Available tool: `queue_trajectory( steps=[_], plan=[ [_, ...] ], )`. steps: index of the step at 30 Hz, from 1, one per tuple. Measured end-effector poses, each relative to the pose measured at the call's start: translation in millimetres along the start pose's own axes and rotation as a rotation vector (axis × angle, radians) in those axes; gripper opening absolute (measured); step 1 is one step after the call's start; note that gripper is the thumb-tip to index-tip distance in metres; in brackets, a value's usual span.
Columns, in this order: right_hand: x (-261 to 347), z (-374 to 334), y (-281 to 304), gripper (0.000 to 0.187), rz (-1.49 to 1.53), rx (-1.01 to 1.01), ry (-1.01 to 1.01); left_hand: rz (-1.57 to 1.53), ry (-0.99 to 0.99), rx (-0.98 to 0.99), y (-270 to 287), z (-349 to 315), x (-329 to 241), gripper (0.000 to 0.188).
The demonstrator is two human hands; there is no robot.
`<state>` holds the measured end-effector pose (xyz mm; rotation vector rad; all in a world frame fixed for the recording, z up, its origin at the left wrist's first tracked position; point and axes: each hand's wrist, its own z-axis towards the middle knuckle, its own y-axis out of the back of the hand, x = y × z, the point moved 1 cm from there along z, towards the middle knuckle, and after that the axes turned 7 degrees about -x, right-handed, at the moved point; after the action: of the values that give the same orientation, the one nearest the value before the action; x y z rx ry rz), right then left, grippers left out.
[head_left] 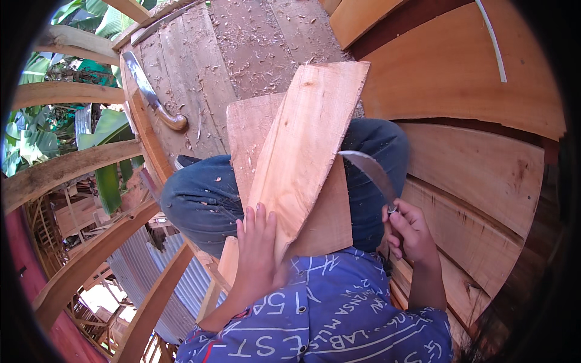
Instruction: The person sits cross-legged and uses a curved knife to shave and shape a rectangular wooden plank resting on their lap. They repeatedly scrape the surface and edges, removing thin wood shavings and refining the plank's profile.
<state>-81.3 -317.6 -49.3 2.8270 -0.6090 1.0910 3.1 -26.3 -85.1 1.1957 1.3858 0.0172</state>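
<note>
1. Weathered floorboards (236, 36), strewn with curled shavings, spread well beyond the fingertips of both hands. Open wooden rails (72, 94) stand off to the left fingers' outer side, broad green leaves (109, 130) showing between them; plank panelling (472, 175) lies past the right knuckles.

2. Left hand (257, 248): its fingers are straight, close together and laid flat on the near end of the pale board (308, 139). I cannot tell how the thumb sits. Such a flat press probably steadies the wood.

3. From those fingertips the pale board runs away and a little rightward, slantwise over a wider board (327, 218). That angle seems to leave its right edge exposed toward the right fingers.

4. Beneath, the wider board rests across the seated legs (200, 187), between the two hands and beyond them, likely as a firm bed that also shields the jeans.

5. Right hand (408, 233): its fingers are curled round the handle of a curved knife (375, 172). The blade reaches up and left from the fist, its tip just beside the pale board's edge; contact is unclear. Gripping behind the blade presumably keeps the fingers clear.

6. Up and left of the left fingertips, a machete (148, 91) lies on the floor, handle toward the lap, perhaps for easy reach.
</note>
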Motion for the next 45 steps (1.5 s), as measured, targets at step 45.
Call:
queue_trajectory(
  steps=[45],
  plan=[
    [-1,-4,-19,0.013,0.018,-0.130,0.119,-0.058,0.011,-0.046,5,4,3,0.098]
  ],
)
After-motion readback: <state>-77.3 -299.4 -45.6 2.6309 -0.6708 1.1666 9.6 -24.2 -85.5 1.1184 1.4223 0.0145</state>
